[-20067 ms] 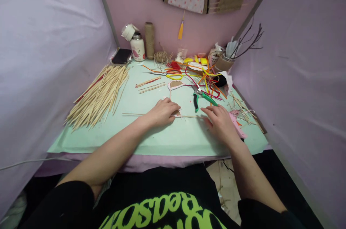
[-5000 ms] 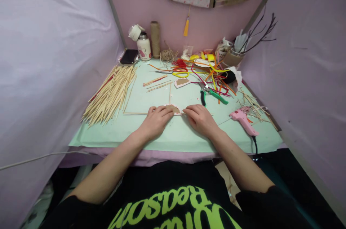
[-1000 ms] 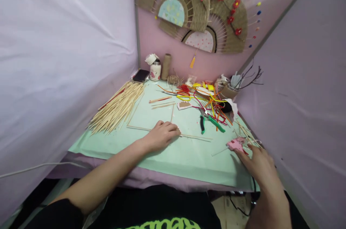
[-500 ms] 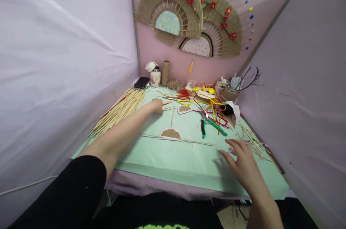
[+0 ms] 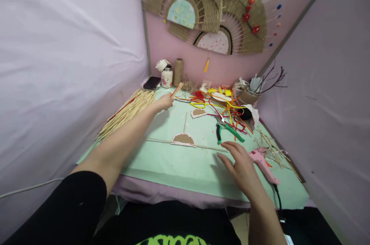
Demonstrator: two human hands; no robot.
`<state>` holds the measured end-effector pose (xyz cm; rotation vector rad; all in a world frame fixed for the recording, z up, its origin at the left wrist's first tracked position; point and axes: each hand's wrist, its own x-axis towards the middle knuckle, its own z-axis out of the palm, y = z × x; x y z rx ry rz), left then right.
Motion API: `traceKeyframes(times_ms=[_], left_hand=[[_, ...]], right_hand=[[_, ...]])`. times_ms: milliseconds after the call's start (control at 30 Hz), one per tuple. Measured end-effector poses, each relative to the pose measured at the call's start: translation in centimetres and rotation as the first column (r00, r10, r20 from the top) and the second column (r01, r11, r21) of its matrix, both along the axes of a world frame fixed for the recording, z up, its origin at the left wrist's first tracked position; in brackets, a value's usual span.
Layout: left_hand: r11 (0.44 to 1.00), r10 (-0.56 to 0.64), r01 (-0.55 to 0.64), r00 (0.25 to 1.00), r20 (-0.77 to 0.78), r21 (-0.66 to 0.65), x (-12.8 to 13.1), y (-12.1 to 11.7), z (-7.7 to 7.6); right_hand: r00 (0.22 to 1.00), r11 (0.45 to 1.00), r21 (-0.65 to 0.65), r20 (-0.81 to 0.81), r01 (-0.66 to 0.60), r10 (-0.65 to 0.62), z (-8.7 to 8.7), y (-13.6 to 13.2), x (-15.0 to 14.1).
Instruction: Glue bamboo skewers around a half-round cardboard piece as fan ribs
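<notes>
My left hand (image 5: 165,101) is closed around a small bundle of thin wooden sticks (image 5: 177,89), one of them reddish, raised over the far part of the table. My right hand (image 5: 237,162) is open, fingers apart, near the right end of a thin stick (image 5: 212,147). That stick juts from the side of a half-round cardboard piece (image 5: 183,139) with a white edge; another stick (image 5: 185,122) rises from its curved top. To the right of my right hand lies a pink glue gun (image 5: 265,166). Green-handled pliers (image 5: 228,129) rest beyond my fingers.
A pile of sticks (image 5: 128,114) lies at the left. Farther back are a second half-round piece (image 5: 199,113), yellow-handled scissors (image 5: 198,105), coloured strips, a jar (image 5: 167,77) and a twine spool (image 5: 178,72). Cut sticks (image 5: 273,146) lie at the right. Two fans hang behind.
My left hand has lifted the sticks, which now point upward. My right hand has moved left, away from the glue gun, which now shows fully. The view has tilted slightly down.
</notes>
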<state>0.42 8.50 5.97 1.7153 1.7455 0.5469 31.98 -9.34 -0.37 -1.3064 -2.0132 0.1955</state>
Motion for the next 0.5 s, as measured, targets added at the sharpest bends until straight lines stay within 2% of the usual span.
traceKeyframes(times_ms=[33, 67, 100, 133, 167, 200, 267, 300, 333, 400, 500], left_hand=[[1.0, -0.007, 0.006, 0.996, 0.091, 0.02, 0.3, -1.1, 0.3], [0.999, -0.047, 0.033, 0.928, 0.37, 0.044, 0.7, -2.3, 0.3], [0.995, -0.104, 0.087, 0.789, 0.605, 0.058, 1.4, -3.7, 0.2], [0.987, -0.146, 0.145, 0.641, 0.754, 0.067, 2.2, -5.2, -0.2], [0.978, -0.164, 0.194, 0.515, 0.841, 0.072, 3.1, -6.6, -0.7], [0.972, -0.163, 0.225, 0.421, 0.892, 0.071, 4.0, -7.8, -1.5], [0.975, -0.139, 0.21, 0.304, 0.942, 0.076, 5.5, -9.5, -3.2], [0.981, -0.135, 0.174, 0.283, 0.95, 0.088, 6.0, -9.9, -4.1], [0.983, -0.134, 0.157, 0.285, 0.949, 0.092, 6.4, -10.2, -4.9], [0.984, -0.127, 0.158, 0.319, 0.939, 0.08, 6.8, -10.3, -6.2], [0.973, -0.142, 0.224, 0.41, 0.901, 0.051, 6.8, -10.5, -7.0]], right_hand=[[0.998, 0.999, -0.037, -0.053, -0.033, 0.031, 0.7, 0.4, -1.0], [0.991, 0.994, -0.082, -0.119, -0.073, 0.063, 1.4, 1.0, -2.1], [0.975, 0.984, -0.128, -0.198, -0.126, 0.099, 2.1, 2.0, -3.5], [0.946, 0.967, -0.176, -0.299, -0.187, 0.128, 2.7, 3.1, -4.9], [0.902, 0.946, -0.218, -0.411, -0.238, 0.132, 3.2, 4.5, -6.4], [0.854, 0.925, -0.254, -0.505, -0.284, 0.123, 3.6, 5.9, -7.9], [0.757, 0.896, -0.27, -0.646, -0.351, 0.102, 3.9, 8.5, -10.6], [0.71, 0.883, -0.262, -0.696, -0.389, 0.107, 3.9, 9.5, -11.6], [0.681, 0.894, -0.234, -0.725, -0.383, 0.102, 3.8, 10.2, -12.5], [0.664, 0.909, -0.205, -0.741, -0.364, 0.099, 3.5, 10.6, -13.7], [0.68, 0.903, -0.214, -0.725, -0.373, 0.109, 3.0, 9.7, -14.0]])
